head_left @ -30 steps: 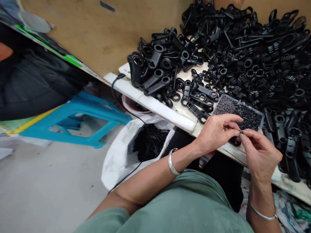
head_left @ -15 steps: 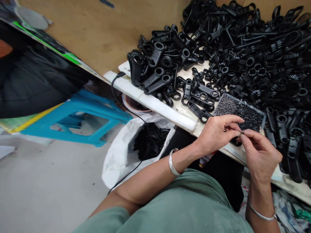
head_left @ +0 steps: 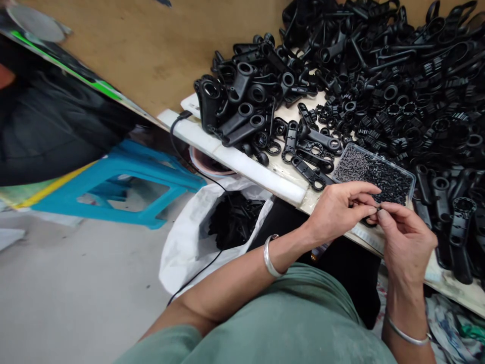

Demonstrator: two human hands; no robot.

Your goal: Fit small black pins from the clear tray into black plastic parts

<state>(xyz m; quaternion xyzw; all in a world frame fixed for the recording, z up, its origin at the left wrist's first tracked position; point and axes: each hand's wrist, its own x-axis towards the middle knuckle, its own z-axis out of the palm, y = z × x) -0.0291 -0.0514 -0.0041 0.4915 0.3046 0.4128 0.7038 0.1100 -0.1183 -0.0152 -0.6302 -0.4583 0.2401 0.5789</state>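
My left hand [head_left: 339, 207] and my right hand [head_left: 407, 242] meet fingertip to fingertip at the table's front edge. Both pinch a tiny black part [head_left: 377, 207] between them, too small to name. Just behind the fingers stands a clear plastic tray [head_left: 407, 174] filled with small black and grey bits. A big heap of black plastic arms with ring ends [head_left: 379, 71] covers the table beyond. A few flat black link pieces [head_left: 308, 151] lie loose left of the tray. Each wrist wears a silver bangle.
A white bag [head_left: 197, 237] holding black parts sits on the floor under the table's edge, with a black cable [head_left: 182, 156] running over it. A blue plastic stool [head_left: 121, 184] stands to the left. A white foam strip [head_left: 242, 164] lines the table's edge.
The hands stay pinched together at the same place. The view has shifted slightly down and left; nothing on the table has moved.
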